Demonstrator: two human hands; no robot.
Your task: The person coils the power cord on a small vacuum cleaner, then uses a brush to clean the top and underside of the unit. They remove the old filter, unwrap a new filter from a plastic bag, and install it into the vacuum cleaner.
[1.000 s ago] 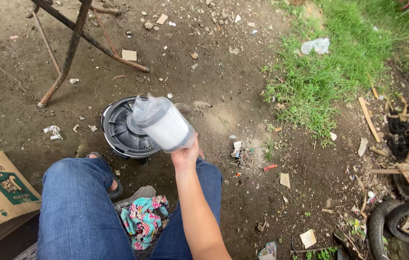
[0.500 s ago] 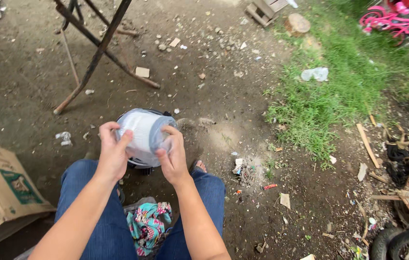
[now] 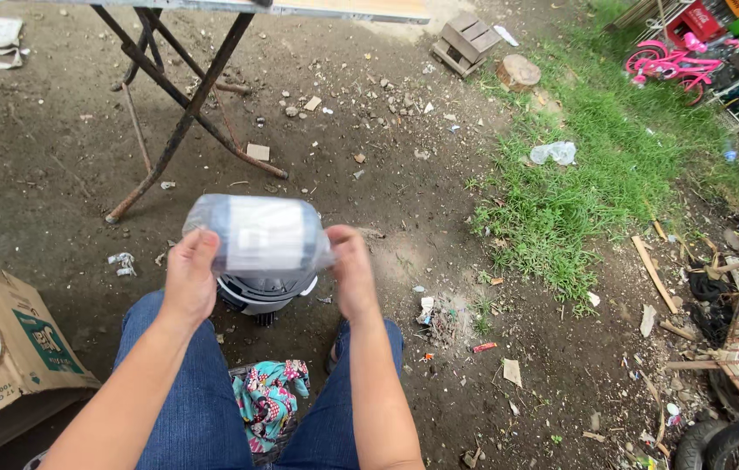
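Bare dirt ground [image 3: 65,130]: fills the frame, strewn with small stones and scraps; a strip of green grass [image 3: 596,174] runs at 2 o'clock.

Rusty folding metal legs [image 3: 187,113] under a tabletop edge: 11 o'clock, well apart from our hands.

Brown cardboard box [image 3: 4,339]: 8 o'clock, beside our left knee.

Round dark-and-grey appliance base [image 3: 265,292]: on the ground between our knees, directly below the held item.

Clear plastic-wrapped white cylindrical part [image 3: 258,233]: centre, held level above the base. We judge it light and fairly stiff, its wrap slippery and crinkly; the two ends offer the surest hold.

Left hand [image 3: 188,277]: grip closed on the cylinder's left end.

Right hand [image 3: 354,271]: grip closed on the right end, pinching the wrap.

Floral cloth [image 3: 269,400]: 6 o'clock, between our thighs.
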